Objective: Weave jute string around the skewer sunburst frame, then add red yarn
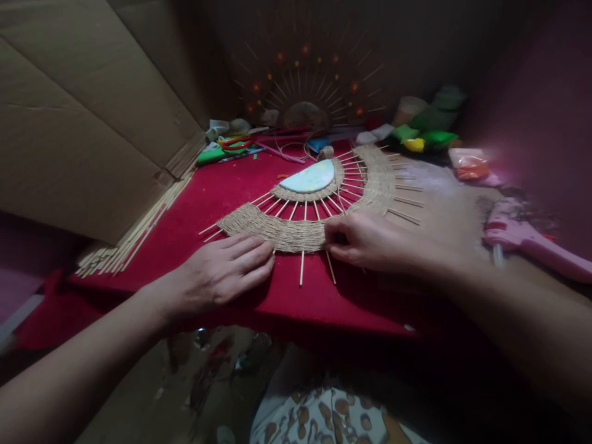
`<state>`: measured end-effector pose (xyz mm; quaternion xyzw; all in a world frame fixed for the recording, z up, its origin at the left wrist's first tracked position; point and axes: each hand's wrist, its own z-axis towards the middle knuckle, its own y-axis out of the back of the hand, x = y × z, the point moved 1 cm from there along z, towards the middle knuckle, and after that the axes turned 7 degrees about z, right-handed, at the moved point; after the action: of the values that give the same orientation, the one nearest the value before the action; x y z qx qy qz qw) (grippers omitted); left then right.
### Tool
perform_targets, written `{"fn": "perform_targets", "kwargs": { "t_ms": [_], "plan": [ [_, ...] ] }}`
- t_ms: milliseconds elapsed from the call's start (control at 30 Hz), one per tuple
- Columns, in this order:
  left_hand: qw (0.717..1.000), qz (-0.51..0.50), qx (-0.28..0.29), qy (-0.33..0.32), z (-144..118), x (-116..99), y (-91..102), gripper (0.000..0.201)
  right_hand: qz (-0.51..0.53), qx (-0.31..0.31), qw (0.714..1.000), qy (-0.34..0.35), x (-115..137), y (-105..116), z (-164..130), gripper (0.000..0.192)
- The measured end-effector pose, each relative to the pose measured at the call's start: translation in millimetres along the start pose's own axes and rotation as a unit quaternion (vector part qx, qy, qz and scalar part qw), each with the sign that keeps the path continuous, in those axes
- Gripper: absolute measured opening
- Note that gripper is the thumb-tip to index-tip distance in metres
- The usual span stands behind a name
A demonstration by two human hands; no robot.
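A half-round woven piece point(296, 231) of tan twine on thin wooden sticks lies on a red cloth point(208, 197), with a pale blue half disc point(309, 177) at its centre. My left hand point(222, 271) lies flat with its fingers together, pressing the near left edge of the weave. My right hand point(370, 243) pinches the twine at the near edge of the woven band, between two protruding sticks.
A bundle of loose sticks point(134, 234) lies along a large cardboard sheet point(83, 123) on the left. A pink glue gun point(527, 237) rests at the right. Scissors point(235, 145), coloured packets point(423, 139) and a finished sunburst piece point(305, 92) sit at the back.
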<state>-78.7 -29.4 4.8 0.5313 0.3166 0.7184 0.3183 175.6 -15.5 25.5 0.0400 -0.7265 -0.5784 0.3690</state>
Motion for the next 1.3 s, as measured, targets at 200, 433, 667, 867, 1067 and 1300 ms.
{"fn": "perform_targets", "kwargs": {
  "t_ms": [200,433,667,867,1067,1300],
  "plan": [
    [0.999,-0.004,0.037,0.006,0,2,1.1,0.031,-0.004,-0.005,1.000,0.017,-2,-1,2,0.008],
    [0.998,-0.047,-0.010,0.034,57,-10,24.2,0.032,0.000,-0.004,0.999,0.038,-3,-1,4,0.009],
    [0.998,-0.037,0.046,-0.031,97,-12,0.0,0.022,0.023,0.011,0.997,0.073,-6,3,3,0.012],
    [0.997,-0.029,0.042,-0.059,94,-2,-10.9,0.020,0.059,0.047,0.995,0.061,-12,17,2,0.013],
    [0.996,-0.050,-0.063,-0.030,89,2,-12.0,0.028,0.111,0.103,0.988,0.026,-17,36,-8,0.012],
    [0.991,-0.029,-0.130,0.004,81,3,-12.7,0.021,0.156,0.142,0.976,0.055,-16,52,-18,0.013]
  ]
}}
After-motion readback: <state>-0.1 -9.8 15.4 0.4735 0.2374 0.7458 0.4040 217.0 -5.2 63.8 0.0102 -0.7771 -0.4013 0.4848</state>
